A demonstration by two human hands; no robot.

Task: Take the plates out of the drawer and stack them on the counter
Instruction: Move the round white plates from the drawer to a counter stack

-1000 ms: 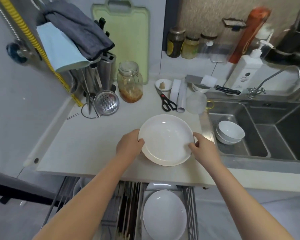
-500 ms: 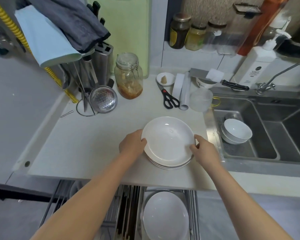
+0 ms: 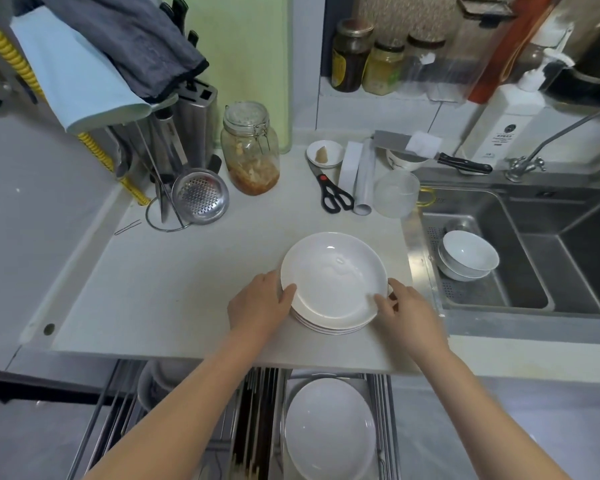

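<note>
Counter space near the front edge carries the plate stack, with the left hand clamped on its rim at 9 o'clock and the right hand at 3 o'clock. Square the top plate over those beneath before letting go, then release both hands outward. One more plate lies in the open drawer at 6 o'clock.

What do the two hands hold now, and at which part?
Both hold the plate stack by opposite rims: left hand on the left edge, right hand on the right.

Counter w/ plates, jar, scissors
</note>
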